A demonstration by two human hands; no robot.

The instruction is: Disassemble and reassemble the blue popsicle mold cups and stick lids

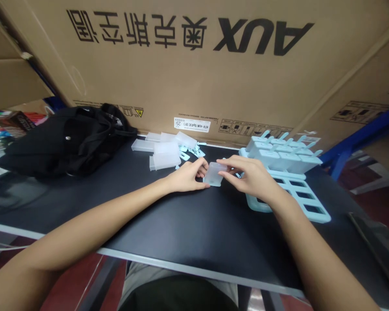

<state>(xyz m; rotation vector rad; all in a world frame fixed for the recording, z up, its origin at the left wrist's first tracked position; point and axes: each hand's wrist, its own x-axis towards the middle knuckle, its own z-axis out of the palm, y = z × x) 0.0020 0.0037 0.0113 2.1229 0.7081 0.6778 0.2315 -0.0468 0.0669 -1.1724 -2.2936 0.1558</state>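
Both hands meet over the middle of the dark table. My left hand (191, 175) pinches the lower left edge of a translucent plastic mold cup (214, 174). My right hand (251, 175) grips the same cup by its upper right side, thumb and fingers closed on it. Behind my left hand lies a pile of similar translucent cups (165, 154), with small light-blue sticks (197, 151) beside them. To the right, a light-blue frame (324, 216) with rectangular openings lies flat; behind it stands a set of light-blue molds (280, 155) with stick handles pointing up.
A large cardboard box (188, 73) rises along the table's back. A black bag (58, 142) lies at the left, near colorful packets (6, 129) and white cables. A blue metal post (359, 138) stands at the right; a dark flat object (376, 246) is at the right edge.
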